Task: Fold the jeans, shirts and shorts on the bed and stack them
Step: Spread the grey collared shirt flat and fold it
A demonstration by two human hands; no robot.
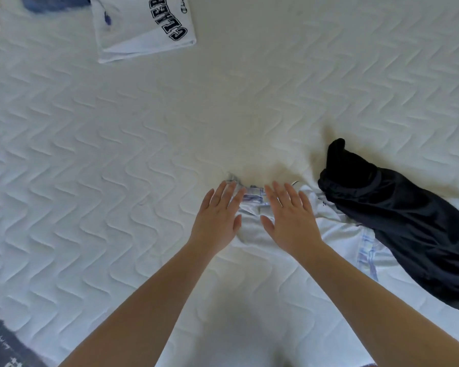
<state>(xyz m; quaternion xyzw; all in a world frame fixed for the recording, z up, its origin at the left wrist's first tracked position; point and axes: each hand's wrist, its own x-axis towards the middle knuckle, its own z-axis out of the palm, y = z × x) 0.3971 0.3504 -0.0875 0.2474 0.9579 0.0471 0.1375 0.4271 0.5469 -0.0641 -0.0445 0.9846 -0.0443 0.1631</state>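
Now smoothing. Both hands lie flat on the pale jeans (252,229) near the bed's (117,154) near edge, left hand (217,218) and right hand (289,218) side by side, fingers straight and slightly spread, gripping nothing. Forearms reach forward, palms down. Best to press the waistband flat and square before folding. Dark shorts (408,229) overlap the jeans' right side. Folded shirt (143,25) sits at the far left.

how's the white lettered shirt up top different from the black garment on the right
The white lettered shirt is folded into a flat, neat rectangle; the black garment lies unfolded and rumpled. The shirt sits alone at the far side; the black garment overlaps the pale garment under both hands. Both rest on the quilted mattress.
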